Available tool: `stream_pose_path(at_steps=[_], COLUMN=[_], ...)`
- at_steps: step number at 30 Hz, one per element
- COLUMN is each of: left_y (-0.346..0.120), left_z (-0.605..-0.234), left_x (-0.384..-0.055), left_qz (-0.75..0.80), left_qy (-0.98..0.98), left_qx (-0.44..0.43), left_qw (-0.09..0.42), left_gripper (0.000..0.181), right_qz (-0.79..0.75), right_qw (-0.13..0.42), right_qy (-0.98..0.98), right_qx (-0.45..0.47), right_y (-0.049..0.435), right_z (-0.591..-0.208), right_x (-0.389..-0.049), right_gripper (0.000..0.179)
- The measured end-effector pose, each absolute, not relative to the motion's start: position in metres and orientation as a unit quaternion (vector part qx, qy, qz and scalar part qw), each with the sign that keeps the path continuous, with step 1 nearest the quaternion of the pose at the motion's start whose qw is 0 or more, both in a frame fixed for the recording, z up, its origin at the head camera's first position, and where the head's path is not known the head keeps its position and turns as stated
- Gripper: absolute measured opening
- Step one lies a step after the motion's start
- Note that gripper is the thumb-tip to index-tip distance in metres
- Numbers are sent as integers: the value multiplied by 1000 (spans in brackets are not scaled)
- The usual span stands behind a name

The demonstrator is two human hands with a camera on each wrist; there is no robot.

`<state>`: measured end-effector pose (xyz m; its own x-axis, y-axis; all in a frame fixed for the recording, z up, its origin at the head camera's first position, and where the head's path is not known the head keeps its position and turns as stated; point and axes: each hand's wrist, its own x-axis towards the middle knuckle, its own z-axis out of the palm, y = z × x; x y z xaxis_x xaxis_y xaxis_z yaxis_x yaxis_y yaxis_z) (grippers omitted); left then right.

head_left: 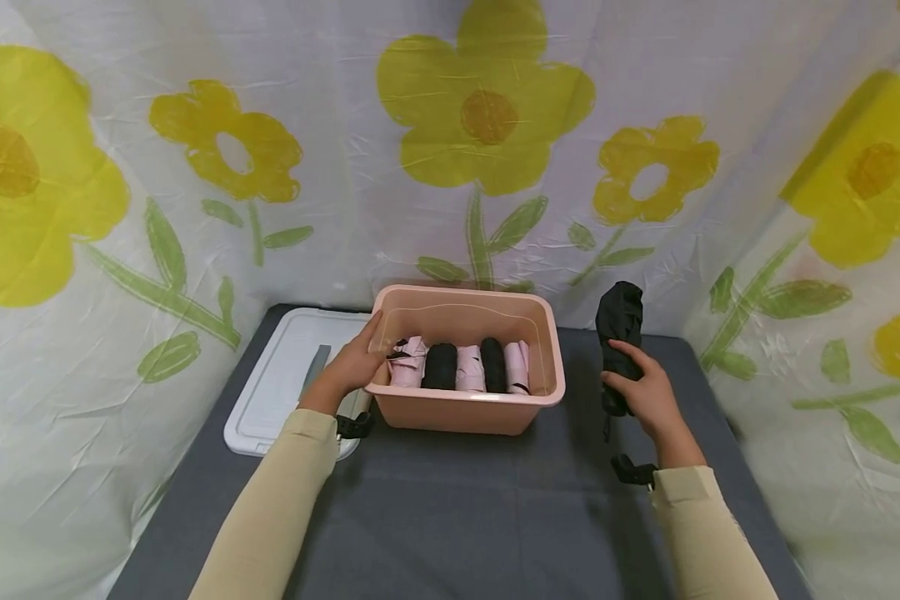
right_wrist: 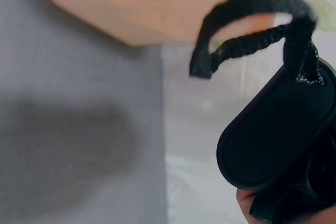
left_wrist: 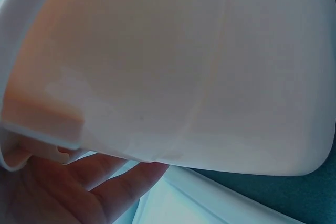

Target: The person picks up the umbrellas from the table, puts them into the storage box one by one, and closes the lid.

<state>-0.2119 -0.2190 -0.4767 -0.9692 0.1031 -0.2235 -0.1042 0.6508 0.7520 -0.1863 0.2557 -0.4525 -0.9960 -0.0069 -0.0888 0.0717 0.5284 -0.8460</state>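
A folded black umbrella [head_left: 619, 312] is held upright by my right hand [head_left: 654, 402], above the table to the right of a pink plastic bin [head_left: 457, 415]. From the right wrist, its flat black handle end [right_wrist: 275, 129] and wrist loop [right_wrist: 252, 3] show up close. My left hand [head_left: 352, 364] grips the bin's left rim, thumb toward the inside. In the left wrist view its fingers [left_wrist: 128, 184] lie along the outside of the bin wall [left_wrist: 157, 77]. Inside the bin stand several rolled bundles in a row, pink ones [head_left: 470, 369] alternating with black ones [head_left: 440, 367].
A white lid [head_left: 266, 375] lies on the dark grey table [head_left: 450, 517] left of the bin, partly under my left forearm. On it is a grey strip [head_left: 317, 367]. A flowered curtain [head_left: 345, 225] hangs close behind the table and along both sides.
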Motion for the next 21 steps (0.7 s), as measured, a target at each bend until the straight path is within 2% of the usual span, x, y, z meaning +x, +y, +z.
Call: stream_pose_path(at_steps=[9,21], left_y=[-220,-222], left_z=[-478,-479], left_x=[-212,-214], left_qz=[414,422], left_qy=[903,898], left_qx=[10,14], left_qw=[115,120], left_gripper=[70,70], right_qz=[-475,-463], right_qw=[24,45], right_qy=[880,883], right_qx=[-8,-56], right_y=[228,204], right_z=[-430,-404], right_x=[-192,-201], right_gripper=[63,62])
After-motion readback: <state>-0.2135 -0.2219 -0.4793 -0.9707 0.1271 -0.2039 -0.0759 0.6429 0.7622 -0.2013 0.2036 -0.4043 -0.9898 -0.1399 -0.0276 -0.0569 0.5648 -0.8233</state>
